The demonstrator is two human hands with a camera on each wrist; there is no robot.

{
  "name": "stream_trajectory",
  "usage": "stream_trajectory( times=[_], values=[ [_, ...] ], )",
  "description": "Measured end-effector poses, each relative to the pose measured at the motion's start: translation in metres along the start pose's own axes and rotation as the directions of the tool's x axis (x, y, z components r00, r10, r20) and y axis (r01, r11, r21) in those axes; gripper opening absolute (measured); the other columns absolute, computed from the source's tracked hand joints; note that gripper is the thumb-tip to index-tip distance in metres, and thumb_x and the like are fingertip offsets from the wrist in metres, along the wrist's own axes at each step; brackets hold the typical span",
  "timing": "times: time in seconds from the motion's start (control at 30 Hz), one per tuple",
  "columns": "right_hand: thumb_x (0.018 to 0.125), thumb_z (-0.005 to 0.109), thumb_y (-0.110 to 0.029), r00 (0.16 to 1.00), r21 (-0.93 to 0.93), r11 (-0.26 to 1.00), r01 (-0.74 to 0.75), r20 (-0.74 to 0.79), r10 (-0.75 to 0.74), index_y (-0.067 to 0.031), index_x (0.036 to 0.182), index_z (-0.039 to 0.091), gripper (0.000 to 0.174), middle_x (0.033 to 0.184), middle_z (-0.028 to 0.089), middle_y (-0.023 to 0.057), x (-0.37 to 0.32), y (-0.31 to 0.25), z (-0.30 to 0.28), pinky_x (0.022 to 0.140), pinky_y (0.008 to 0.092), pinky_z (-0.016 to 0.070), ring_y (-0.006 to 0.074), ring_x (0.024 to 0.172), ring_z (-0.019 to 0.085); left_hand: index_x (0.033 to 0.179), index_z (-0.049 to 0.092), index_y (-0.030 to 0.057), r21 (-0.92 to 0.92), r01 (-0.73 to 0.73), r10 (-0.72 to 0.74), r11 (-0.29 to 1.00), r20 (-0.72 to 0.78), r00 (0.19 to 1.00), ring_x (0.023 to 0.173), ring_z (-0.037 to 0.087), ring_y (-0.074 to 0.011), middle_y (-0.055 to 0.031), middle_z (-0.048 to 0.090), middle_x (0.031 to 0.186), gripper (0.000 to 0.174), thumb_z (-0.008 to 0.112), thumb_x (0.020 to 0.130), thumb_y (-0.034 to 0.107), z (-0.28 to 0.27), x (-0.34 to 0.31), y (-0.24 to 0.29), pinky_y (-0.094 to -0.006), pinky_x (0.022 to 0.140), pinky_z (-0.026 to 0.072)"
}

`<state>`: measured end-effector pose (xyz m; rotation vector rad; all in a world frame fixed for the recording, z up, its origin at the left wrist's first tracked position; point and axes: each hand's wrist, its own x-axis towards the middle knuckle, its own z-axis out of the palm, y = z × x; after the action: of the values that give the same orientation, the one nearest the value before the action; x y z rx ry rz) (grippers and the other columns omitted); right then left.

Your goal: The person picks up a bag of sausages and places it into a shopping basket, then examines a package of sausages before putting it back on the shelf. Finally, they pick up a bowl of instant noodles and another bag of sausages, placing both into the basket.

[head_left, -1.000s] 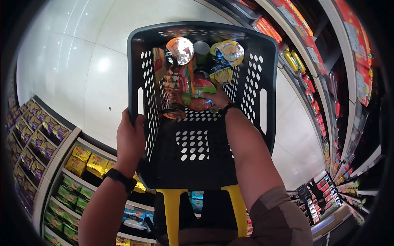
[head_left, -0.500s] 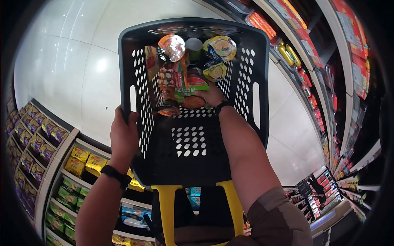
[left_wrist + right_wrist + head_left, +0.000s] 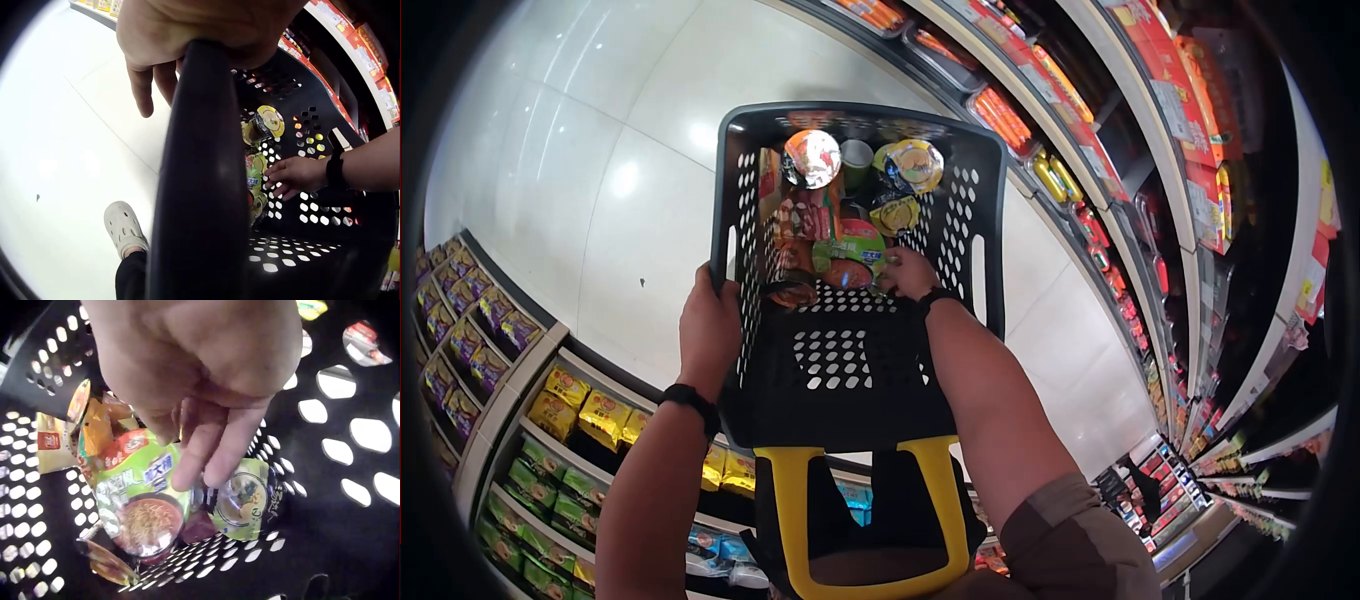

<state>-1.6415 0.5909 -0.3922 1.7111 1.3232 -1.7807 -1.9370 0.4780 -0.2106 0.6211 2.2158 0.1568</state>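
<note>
My left hand (image 3: 708, 325) grips the left rim of a black plastic shopping basket (image 3: 840, 425) with perforated walls. Inside it, my right hand (image 3: 912, 272) is at the right edge of a green and red instant noodle packet (image 3: 858, 245). Its fingers (image 3: 197, 453) reach down, loosely extended, between this packet and a smaller green pack (image 3: 240, 500) with a bowl picture. An orange cup with a shiny lid (image 3: 812, 158), a pale-lidded cup (image 3: 857, 155) and yellow-lidded cups (image 3: 917, 165) stand at the far end. Orange-red packets (image 3: 795, 222) lie along the left.
A yellow handle (image 3: 945, 490) extends from the basket's near end. Shelves with purple, yellow and green packets (image 3: 605, 415) stand at left, and more shelves with sausages (image 3: 1000, 115) curve along the right. Pale tiled floor (image 3: 600, 230) lies between; a beige clog (image 3: 124, 228) stands beside the basket.
The head view has shifted, with the basket lower and slightly turned. My right hand has drawn slightly back from the noodle packet, showing more of its face. My left hand keeps its hold.
</note>
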Motion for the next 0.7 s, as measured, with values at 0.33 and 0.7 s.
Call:
stream_trajectory(
  times=[0.33, 0.7],
  values=[
    [0.079, 0.069, -0.020, 0.949, -0.363, 0.929, 0.063, -0.267, -0.169, -0.0032, 0.124, 0.054, 0.051, 0.116, 0.063, 0.0210, 0.022, 0.032, 0.045, 0.093, 0.0401, 0.0478, 0.0342, 0.110, 0.061, 0.121, 0.049, 0.0003, -0.034, 0.008, -0.008, 0.999, 0.019, 1.000, 0.094, 0.061, -0.0453, -0.0256, 0.064, 0.098, 0.032, 0.051, 0.095, 0.019, -0.005, -0.001, 0.003, -0.0507, 0.079, 0.0480],
    [0.084, 0.065, -0.015, 0.870, -0.319, 0.946, 0.060, -0.447, -0.206, -0.0025, 0.134, 0.041, 0.057, 0.127, 0.051, 0.0192, -0.004, -0.006, 0.046, 0.093, 0.0418, 0.0488, 0.0348, 0.114, 0.056, 0.122, 0.049, 0.0003, -0.023, 0.015, -0.015, 1.000, 0.009, 1.000, 0.093, 0.062, -0.0430, -0.0246, 0.065, 0.097, 0.033, 0.052, 0.095, 0.018, -0.003, -0.002, 0.004, -0.0492, 0.079, 0.0486]
  ],
)
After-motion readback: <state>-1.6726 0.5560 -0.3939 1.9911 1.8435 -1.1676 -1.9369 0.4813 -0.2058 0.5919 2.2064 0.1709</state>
